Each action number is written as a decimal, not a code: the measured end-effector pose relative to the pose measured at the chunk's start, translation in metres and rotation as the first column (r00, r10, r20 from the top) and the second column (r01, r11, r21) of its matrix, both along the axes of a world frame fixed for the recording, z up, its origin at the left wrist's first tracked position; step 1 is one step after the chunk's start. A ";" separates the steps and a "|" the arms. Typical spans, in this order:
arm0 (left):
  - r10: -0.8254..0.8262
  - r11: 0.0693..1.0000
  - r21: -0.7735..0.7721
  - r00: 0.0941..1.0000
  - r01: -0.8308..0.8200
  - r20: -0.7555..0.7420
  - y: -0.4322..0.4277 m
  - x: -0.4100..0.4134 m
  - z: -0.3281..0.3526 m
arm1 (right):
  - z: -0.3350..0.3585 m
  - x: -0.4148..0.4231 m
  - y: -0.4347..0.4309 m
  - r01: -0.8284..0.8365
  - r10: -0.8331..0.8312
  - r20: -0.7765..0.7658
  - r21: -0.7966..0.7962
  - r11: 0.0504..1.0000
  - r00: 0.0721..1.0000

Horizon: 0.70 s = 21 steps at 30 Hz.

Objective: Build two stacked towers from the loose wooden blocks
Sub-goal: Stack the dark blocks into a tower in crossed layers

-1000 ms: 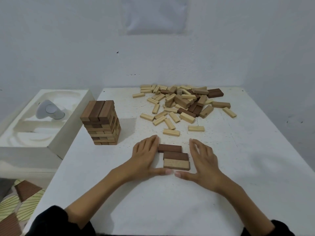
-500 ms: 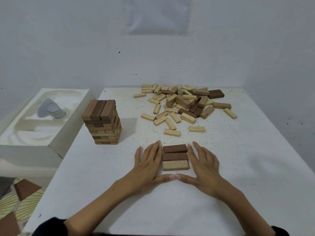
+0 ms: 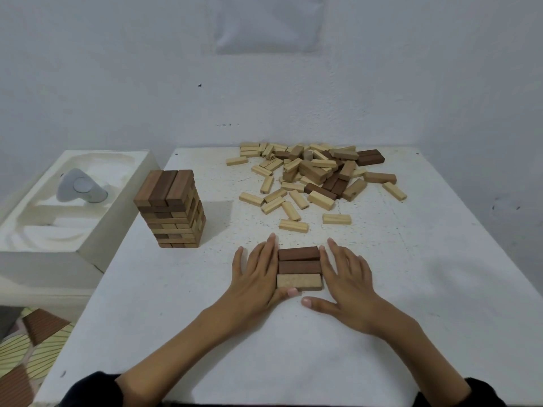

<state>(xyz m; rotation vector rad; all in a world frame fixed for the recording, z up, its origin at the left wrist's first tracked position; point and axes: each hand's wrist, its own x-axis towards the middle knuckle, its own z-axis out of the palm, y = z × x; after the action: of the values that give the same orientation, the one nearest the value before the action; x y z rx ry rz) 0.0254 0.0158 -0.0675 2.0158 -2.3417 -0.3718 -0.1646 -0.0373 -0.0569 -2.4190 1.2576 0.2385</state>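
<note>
Three blocks lie side by side as one flat row (image 3: 299,268) on the white table (image 3: 411,289): two dark brown ones behind a pale one. My left hand (image 3: 258,274) lies flat against the row's left ends, its thumb touching the pale block's near edge. My right hand (image 3: 348,277) lies flat against the right ends, fingers straight, thumb stretched out on the table just below the row. A finished tower (image 3: 172,210) of mixed brown and pale blocks stands at the left. A loose pile of blocks (image 3: 311,177) covers the far middle of the table.
A white moulded tray (image 3: 53,207) holding a grey rounded device (image 3: 79,190) stands left of the table. The wall rises right behind the table's far edge. A patterned mat (image 3: 20,348) lies on the floor at the lower left.
The three blocks were staggered; both hands pressed inward and squared them into an even row. My thumbs, which met below the row, have come slightly apart.
</note>
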 end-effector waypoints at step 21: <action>-0.076 0.994 -0.086 0.990 0.065 -0.122 -0.013 0.018 0.015 | 0.009 -0.007 -0.022 0.079 -0.060 0.327 -0.043 0.996 0.943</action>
<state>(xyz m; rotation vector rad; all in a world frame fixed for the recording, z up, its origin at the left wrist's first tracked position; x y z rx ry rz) 0.0438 0.0023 -0.0527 1.8220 -2.3168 -0.3860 -0.1717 -0.0590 -0.0478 -2.3316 1.2063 -0.2132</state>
